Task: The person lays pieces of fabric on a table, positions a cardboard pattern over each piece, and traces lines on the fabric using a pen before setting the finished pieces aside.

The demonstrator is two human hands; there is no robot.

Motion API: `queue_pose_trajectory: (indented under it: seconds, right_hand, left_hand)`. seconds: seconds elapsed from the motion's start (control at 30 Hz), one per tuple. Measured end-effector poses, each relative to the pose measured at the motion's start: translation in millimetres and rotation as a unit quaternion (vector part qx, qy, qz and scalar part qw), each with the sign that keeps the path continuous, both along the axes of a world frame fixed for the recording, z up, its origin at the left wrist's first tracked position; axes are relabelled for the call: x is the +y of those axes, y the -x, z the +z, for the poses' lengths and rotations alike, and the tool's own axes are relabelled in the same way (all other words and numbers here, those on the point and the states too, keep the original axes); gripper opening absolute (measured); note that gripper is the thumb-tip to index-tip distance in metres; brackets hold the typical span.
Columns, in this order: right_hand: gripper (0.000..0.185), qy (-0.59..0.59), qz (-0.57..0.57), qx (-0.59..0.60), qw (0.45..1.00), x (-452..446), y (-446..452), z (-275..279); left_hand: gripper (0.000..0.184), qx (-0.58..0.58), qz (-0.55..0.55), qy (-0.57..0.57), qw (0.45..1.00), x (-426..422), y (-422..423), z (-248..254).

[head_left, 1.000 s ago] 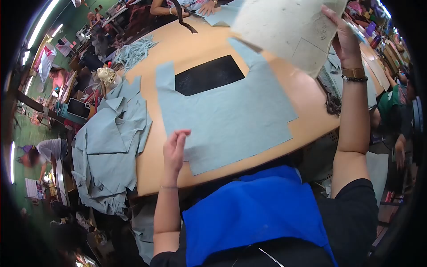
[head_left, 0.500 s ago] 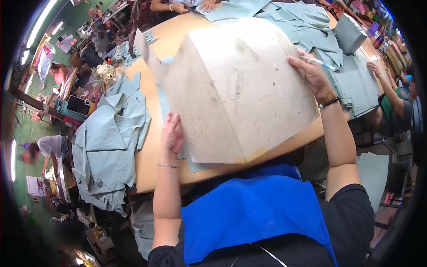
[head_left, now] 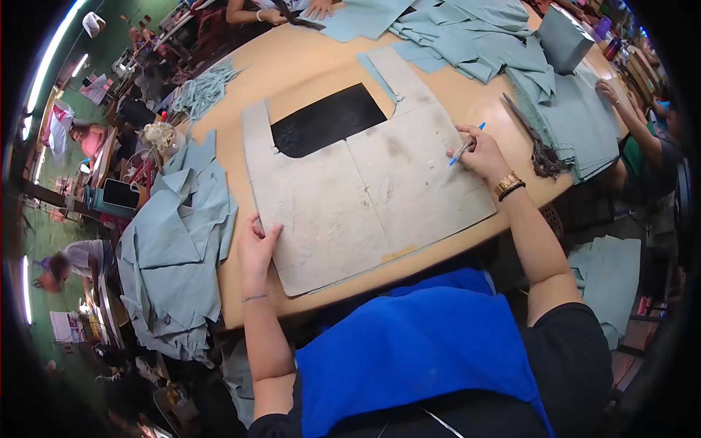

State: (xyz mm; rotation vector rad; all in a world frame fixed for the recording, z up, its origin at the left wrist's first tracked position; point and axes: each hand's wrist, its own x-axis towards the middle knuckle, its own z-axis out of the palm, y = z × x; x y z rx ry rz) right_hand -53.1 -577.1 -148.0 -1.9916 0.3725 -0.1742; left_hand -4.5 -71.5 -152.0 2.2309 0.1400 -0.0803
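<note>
A beige cardboard pattern (head_left: 328,197) shaped like an apron bib, with two straps and a wide notch, lies flat on the table. Strips of blue-grey cloth (head_left: 377,76) peek out from under its edges. Inside the notch shows a black sheet (head_left: 327,120). My left hand (head_left: 257,248) is at the pattern's left edge, thumb apart from its loosely curled fingers, touching the border without a visible grip. A pen (head_left: 466,144) with blue ends is held in the fingers of my right hand (head_left: 485,158), just above the pattern's right edge.
Blue-grey cloth pieces (head_left: 175,241) hang over the table's left side, with more (head_left: 475,36) heaped at the back. Scissors (head_left: 520,117) and a cloth stack (head_left: 573,124) lie at right. Another person's hands (head_left: 292,13) work at the far edge. The wooden table (head_left: 307,66) curves around me.
The pattern, tilted up between both hands before, now lies flat, its notch and straps in view. My left hand has moved slightly down and left; my right hand has come down with the pen.
</note>
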Motion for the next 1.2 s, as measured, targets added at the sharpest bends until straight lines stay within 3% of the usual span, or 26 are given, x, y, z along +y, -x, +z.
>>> queue_pose_trajectory:
  seconds: [0.1, 0.4, 0.5, 0.8, 0.9, 1.03, 1.07, 1.2]
  right_hand:
    - [0.062, 0.065, -0.013, -0.006, 0.998, 4, 5, 1]
    - [0.059, 0.064, -0.014, -0.003, 0.998, 2, 4, -1]
    - [0.053, 0.119, -0.019, -0.026, 0.992, 4, 1, -1]
    - [0.052, 0.086, -0.021, 0.006, 0.996, -6, -14, -9]
    - [0.053, 0.154, -0.013, 0.024, 0.988, -2, -14, -2]
    - [0.041, 0.304, 0.010, -0.026, 0.952, 10, -5, 14]
    - [0.027, 0.313, 0.014, -0.023, 0.949, 14, -1, 20]
    - [0.013, 0.386, 0.048, -0.057, 0.919, 12, -1, 7]
  left_hand:
    - [0.060, -0.013, 0.002, -0.015, 1.000, -2, 2, 3]
    - [0.059, -0.011, -0.003, -0.038, 0.999, -12, 9, 26]
    - [0.059, -0.007, -0.006, -0.061, 0.998, -12, 8, 26]
    - [0.060, -0.001, 0.001, -0.128, 0.992, -19, 8, 34]
    - [0.061, -0.003, -0.004, -0.140, 0.990, -14, 6, 28]
    - [0.063, -0.012, -0.020, -0.199, 0.980, -15, 6, 31]
    - [0.063, -0.013, -0.021, -0.205, 0.978, -14, 6, 31]
    - [0.061, -0.013, -0.028, -0.246, 0.969, -10, 2, 28]
